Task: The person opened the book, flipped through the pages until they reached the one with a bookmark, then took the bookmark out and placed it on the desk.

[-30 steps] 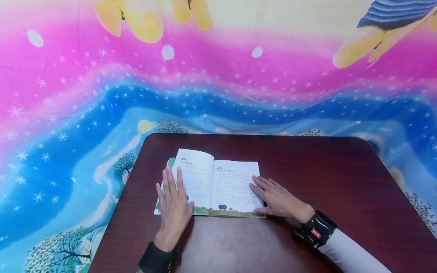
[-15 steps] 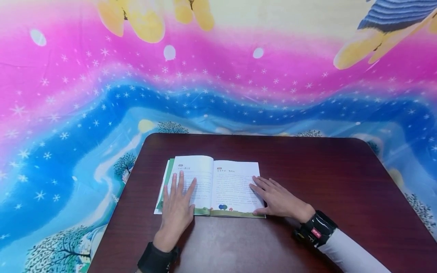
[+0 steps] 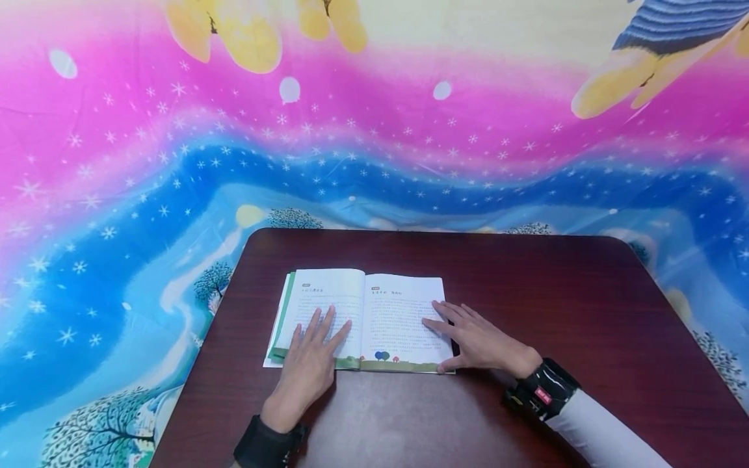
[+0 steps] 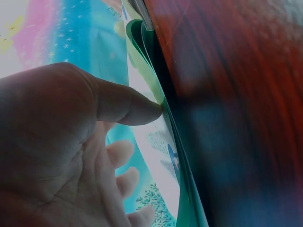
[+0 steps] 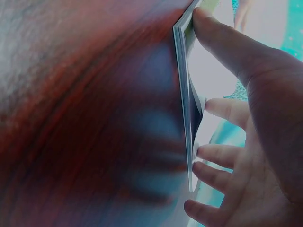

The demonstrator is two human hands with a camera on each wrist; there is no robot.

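An open book (image 3: 398, 318) lies on the table, printed text on both pages and a green strip with small trees along the bottom. My left hand (image 3: 310, 364) rests on the left page with fingers spread; in the left wrist view its thumb (image 4: 135, 106) touches the page's lower edge, where the sheets bow up in a loop. My right hand (image 3: 482, 338) lies over the right page's outer edge, fingers spread. The right wrist view shows its thumb (image 5: 213, 35) at the book's corner and fingertips along the page edge, where one sheet lifts slightly.
The dark red-brown table (image 3: 585, 305) extends around the book. Behind it hangs a colourful cloth (image 3: 398, 130) with snowflakes and trees. Black bands (image 3: 547, 390) wrap both wrists.
The left page has come down flatter to the left. My left hand has slid right and nearer, from the page's outer edge onto its lower part. The right hand's index finger has shifted slightly.
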